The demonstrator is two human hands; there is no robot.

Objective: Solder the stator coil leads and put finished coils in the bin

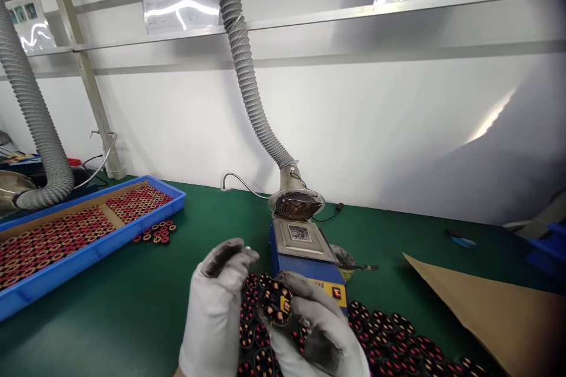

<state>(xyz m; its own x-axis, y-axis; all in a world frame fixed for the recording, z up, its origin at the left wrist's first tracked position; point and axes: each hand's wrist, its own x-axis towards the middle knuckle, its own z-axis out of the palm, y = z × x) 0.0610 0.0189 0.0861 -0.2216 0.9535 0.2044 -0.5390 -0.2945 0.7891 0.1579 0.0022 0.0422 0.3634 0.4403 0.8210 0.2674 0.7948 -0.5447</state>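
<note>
Pinching a round, copper-wound black part [275, 300] in its fingertips, your gloved right hand [325, 319] has the blue machine [289, 264] at the part's one o'clock and your left hand [223, 291], grip impossible to tell, just beside at ten.

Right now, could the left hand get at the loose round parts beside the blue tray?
Probably yes: the gloved left hand is near, and I see only green tabletop between it and the loose round parts, which lie outside the blue tray.
</note>
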